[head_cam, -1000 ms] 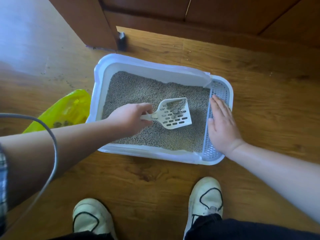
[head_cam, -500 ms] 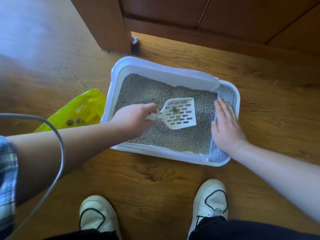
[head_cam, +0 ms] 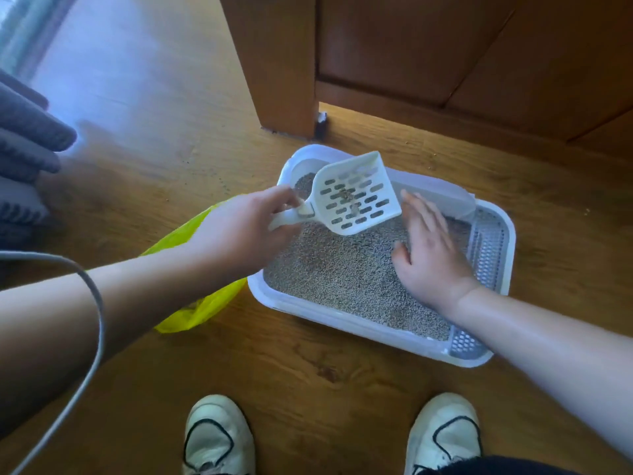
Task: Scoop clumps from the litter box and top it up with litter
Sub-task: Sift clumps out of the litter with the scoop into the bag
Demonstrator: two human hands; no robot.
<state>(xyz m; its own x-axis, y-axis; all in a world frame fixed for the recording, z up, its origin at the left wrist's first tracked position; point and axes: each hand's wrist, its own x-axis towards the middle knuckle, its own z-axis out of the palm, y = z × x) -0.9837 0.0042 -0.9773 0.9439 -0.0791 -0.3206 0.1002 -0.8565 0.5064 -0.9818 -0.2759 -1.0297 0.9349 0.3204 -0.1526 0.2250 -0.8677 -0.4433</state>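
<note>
The left hand [head_cam: 239, 228] grips the handle of the white scoop [head_cam: 358, 193] with curled fingers. The scoop is up in the air, over the far left corner of the litter box [head_cam: 342, 320]. A few small clumps [head_cam: 346, 195] sit on its slotted bottom. The right hand [head_cam: 428, 255] is flat with straight fingers, low over the gray litter [head_cam: 342, 275]. I cannot tell if it touches. The box sits on the wood floor, and a yellow bag [head_cam: 202, 310] lies just beside its left side.

I think the job now is to get the clumps into the bag. Keep the scoop flat so nothing rolls off. A little shake over the box first would let loose bits fall back in. Then go slowly over the rim to the bag and tip it low, so nothing spills on the floor.

A moment ago the scoop was low, just over the litter in the middle of the box. Now it is lifted up and nearer the bag side. The right hand was resting on the gray grid ledge [head_cam: 486, 255] at the right side. Now it is over the litter.
</note>
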